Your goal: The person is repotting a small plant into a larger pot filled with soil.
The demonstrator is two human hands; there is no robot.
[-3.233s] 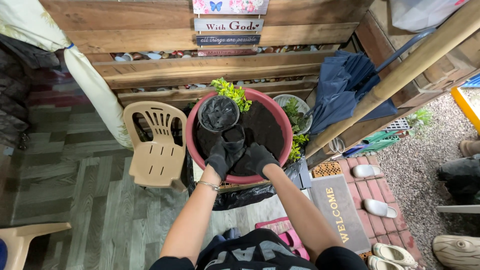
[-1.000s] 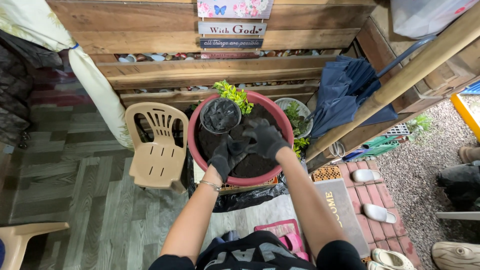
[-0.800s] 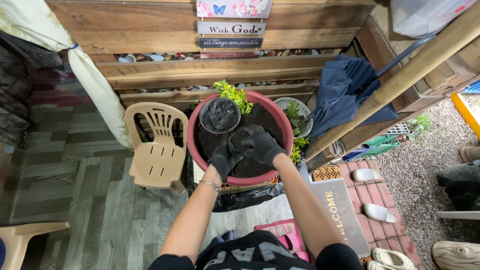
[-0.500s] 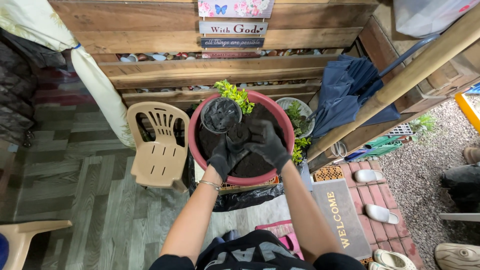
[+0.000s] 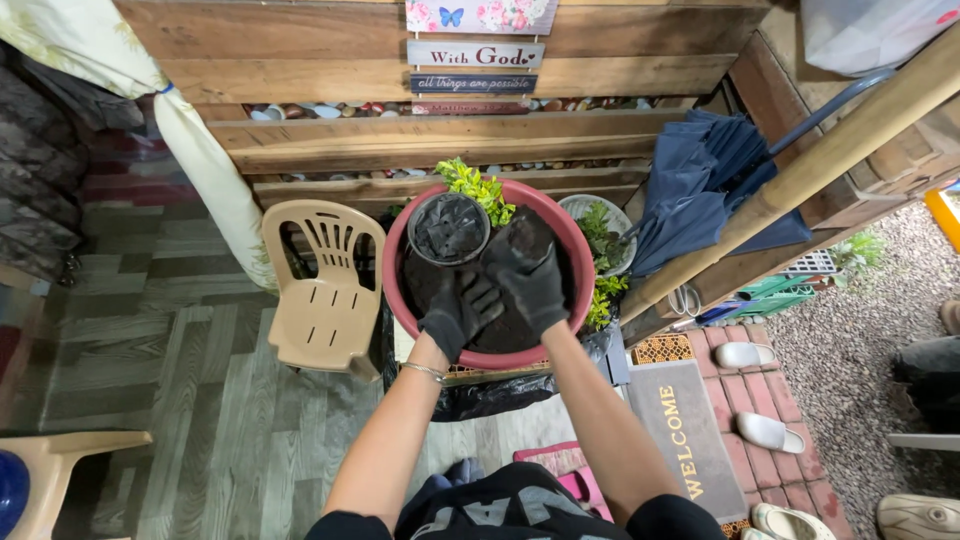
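Observation:
A wide red basin (image 5: 575,250) holds dark soil (image 5: 505,330). In its upper left part stands a small black pot (image 5: 448,228), also filled with soil. A green leafy plant (image 5: 478,185) shows at the basin's far rim. Both my hands wear black gloves. My left hand (image 5: 458,315) rests on the soil near the front rim, fingers spread. My right hand (image 5: 538,285) is lifted a little, cupped around a clump of soil (image 5: 520,235) just right of the small pot.
A beige plastic chair (image 5: 325,290) stands left of the basin. Wooden steps (image 5: 400,140) rise behind it, and a folded blue umbrella (image 5: 700,190) and a bamboo pole (image 5: 800,170) are at right. A doormat (image 5: 685,440) and slippers (image 5: 765,430) lie on the bricks.
My right hand dipped into the soil and has come up slightly with a clump, close to the small black pot. My left hand stayed on the soil.

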